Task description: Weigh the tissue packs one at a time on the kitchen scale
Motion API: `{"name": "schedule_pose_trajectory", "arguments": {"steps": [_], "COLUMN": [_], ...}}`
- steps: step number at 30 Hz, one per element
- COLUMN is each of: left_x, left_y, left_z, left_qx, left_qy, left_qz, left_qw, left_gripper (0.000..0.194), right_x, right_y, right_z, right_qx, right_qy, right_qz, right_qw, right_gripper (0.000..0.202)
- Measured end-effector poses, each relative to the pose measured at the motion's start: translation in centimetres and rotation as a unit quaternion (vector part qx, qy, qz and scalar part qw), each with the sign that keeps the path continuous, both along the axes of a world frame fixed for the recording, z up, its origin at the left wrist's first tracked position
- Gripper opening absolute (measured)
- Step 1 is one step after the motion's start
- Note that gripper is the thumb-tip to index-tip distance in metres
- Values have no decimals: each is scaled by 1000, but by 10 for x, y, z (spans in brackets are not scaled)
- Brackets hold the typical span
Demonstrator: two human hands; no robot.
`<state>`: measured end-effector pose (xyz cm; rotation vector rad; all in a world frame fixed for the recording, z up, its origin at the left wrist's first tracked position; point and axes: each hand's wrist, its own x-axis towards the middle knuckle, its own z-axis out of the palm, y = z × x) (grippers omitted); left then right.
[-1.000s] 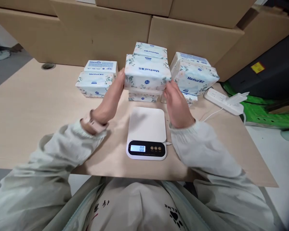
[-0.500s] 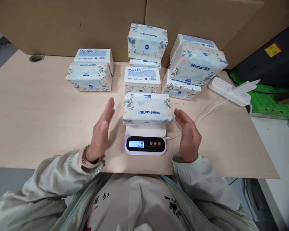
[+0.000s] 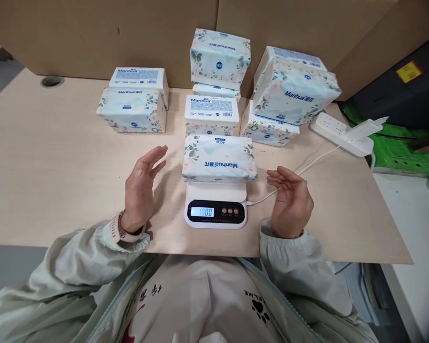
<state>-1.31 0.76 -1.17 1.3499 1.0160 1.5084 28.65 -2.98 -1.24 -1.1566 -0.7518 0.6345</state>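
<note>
A tissue pack (image 3: 219, 157) with a floral print lies on the white digital scale (image 3: 216, 228), its lettering upside down to me. The scale's lit display (image 3: 202, 212) shows digits that look blurred or overlapping. To the left of the pack, my left hand (image 3: 141, 190) is held open, thumb apart, touching nothing. My right hand (image 3: 289, 202) is on the other side, also open and empty, fingers slightly curled toward the pack, near the scale's white cable (image 3: 260, 201). A pink watch band circles my left wrist.
Behind the scale stand more tissue packs (image 3: 211, 109), with a stack at the back middle (image 3: 219, 57), others at the right (image 3: 296, 93) and a pair at the left (image 3: 130, 109). A white power strip (image 3: 339, 133) lies at the right. Cardboard (image 3: 128, 38) walls the table's back.
Both hands have moved outward, away from the tissue pack. The scale's display has changed from 0.0 to other, blurred digits. The packs have stayed in place.
</note>
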Motion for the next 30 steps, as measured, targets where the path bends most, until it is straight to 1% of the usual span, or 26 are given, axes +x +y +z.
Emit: {"name": "schedule_pose_trajectory", "arguments": {"steps": [2,6,11,19,22,26,30], "left_x": [2,5,6,5,6,9,10], "left_y": [-1,-3,-2,-2,-2,-4,-6], "left_z": [4,10,10,11,11,12,14], "left_qx": [-18,-40,-51,-53,-63,-80,-86], "left_qy": [-9,-13,-12,-16,-27,-43,-53], "left_qz": [13,29,40,25,21,6,-1], "left_qw": [1000,999,998,998,997,996,995], "left_gripper": [47,44,47,43,47,58,61], "right_x": [1,5,12,11,10,12,18], "right_y": [1,3,5,5,5,6,6], "right_z": [2,4,4,5,6,8,9], "right_qx": [10,8,9,13,14,2,23], "right_qy": [18,36,41,50,50,49,70], "right_qz": [-10,-19,-20,-11,-11,-15,-24], "right_qw": [1000,999,999,999,999,999,997], "right_gripper": [45,54,53,55,55,52,53]}}
